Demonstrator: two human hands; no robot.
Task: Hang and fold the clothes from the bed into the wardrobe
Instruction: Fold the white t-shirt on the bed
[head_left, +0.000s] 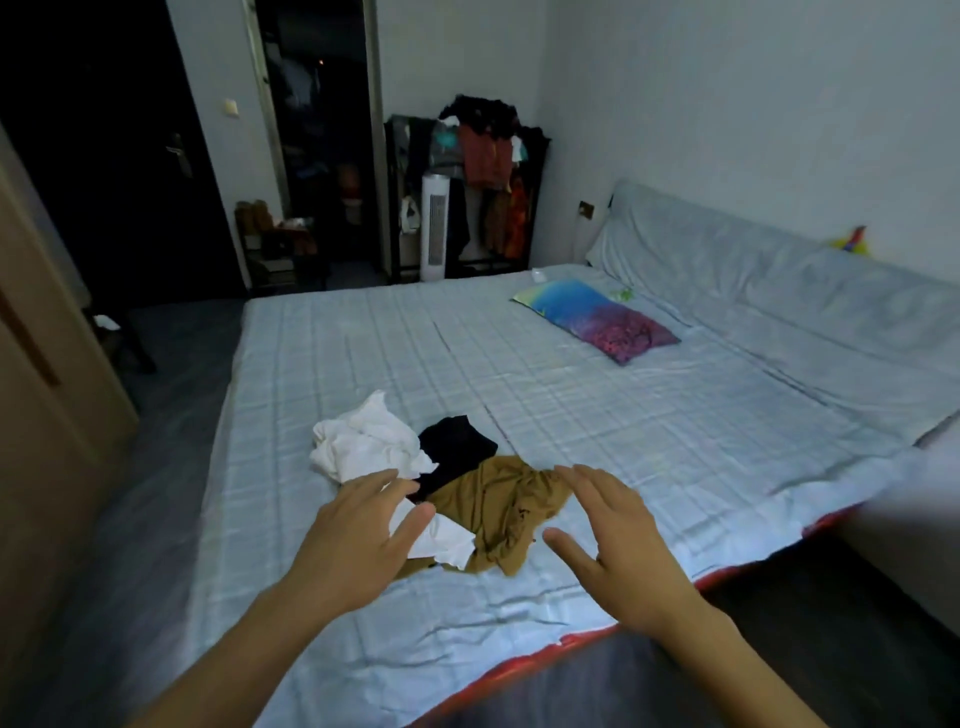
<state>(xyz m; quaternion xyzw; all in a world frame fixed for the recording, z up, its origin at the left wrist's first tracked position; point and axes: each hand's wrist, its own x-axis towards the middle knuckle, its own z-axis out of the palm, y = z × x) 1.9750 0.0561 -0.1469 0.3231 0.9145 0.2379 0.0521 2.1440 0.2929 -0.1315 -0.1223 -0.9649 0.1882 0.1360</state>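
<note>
Both hands, left hand and right hand, hover spread and empty over the brown garment. White garment and black garment lie unfolded near the bed edge. Nothing appears sorted yet.

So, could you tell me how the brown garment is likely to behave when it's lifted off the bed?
The brown garment lies crumpled in soft folds, so it will probably hang limp. It looks thin, likely light. A white piece overlaps its edge and may drag along.
</note>
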